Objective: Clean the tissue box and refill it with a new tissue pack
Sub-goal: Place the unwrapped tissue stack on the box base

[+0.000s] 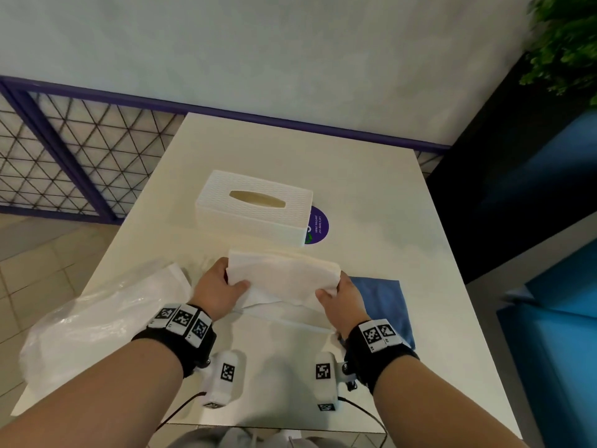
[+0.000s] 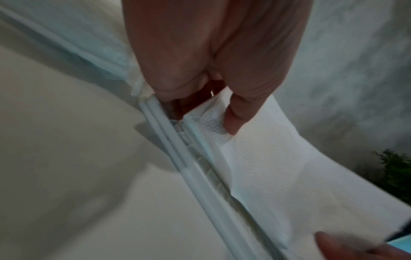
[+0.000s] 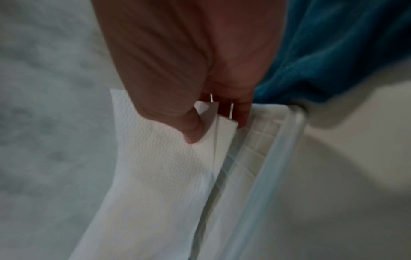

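Note:
A white woven-pattern tissue box cover (image 1: 255,206) stands on the table with its slot facing up and nothing in the slot. Nearer me, both hands hold a stack of white tissues (image 1: 284,273) by its ends. My left hand (image 1: 231,274) grips the left end, thumb on top. My right hand (image 1: 336,286) grips the right end the same way. Under the stack lies the box's flat white base plate (image 1: 290,321). In the left wrist view the hand (image 2: 200,112) pinches the tissues (image 2: 278,167) just above the ribbed plate (image 2: 200,176). The right wrist view has the hand (image 3: 213,123) pinching the tissues (image 3: 155,176) beside the plate (image 3: 262,140).
A crumpled clear plastic wrapper (image 1: 97,318) lies at the table's left front. A blue cloth (image 1: 381,299) lies right of my right hand. A purple round sticker (image 1: 318,227) shows by the box. The white table (image 1: 403,221) meets a wall behind; blue seating (image 1: 549,286) stands to the right.

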### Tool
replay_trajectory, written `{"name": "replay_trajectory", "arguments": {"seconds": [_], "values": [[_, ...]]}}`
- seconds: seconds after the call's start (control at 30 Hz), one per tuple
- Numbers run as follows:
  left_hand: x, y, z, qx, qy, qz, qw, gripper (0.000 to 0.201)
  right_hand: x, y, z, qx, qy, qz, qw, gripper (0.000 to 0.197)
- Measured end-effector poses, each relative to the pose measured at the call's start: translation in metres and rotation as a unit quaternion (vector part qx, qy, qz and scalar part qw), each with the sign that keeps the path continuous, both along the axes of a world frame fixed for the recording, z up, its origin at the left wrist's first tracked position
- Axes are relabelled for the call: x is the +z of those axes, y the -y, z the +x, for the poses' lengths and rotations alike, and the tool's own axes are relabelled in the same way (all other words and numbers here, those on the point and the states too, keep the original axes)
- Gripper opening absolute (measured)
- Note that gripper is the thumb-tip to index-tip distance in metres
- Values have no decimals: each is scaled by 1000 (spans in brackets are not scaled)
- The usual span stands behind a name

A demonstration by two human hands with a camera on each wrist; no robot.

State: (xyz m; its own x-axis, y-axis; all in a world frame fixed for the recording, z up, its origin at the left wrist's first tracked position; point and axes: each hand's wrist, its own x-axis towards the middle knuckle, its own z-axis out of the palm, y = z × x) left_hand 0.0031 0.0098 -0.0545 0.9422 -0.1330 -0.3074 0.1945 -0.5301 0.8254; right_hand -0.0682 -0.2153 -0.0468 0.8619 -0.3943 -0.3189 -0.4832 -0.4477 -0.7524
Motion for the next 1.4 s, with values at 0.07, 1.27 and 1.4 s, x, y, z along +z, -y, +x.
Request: {"name": "replay_trajectory", "arguments": {"seconds": [0.07,1.27,1.4], "values": [[-1,2,-2,-15,-4,17,1000,38,2,8,5,13,-14,-16,1000,39],[-9,19,-10,83,46,-229,969,70,-14,9,2,-50,70,55,995,59],[-14,18,-11,104,49,-178,977,64,-18,7,1,-53,85,46,994,49]]}}
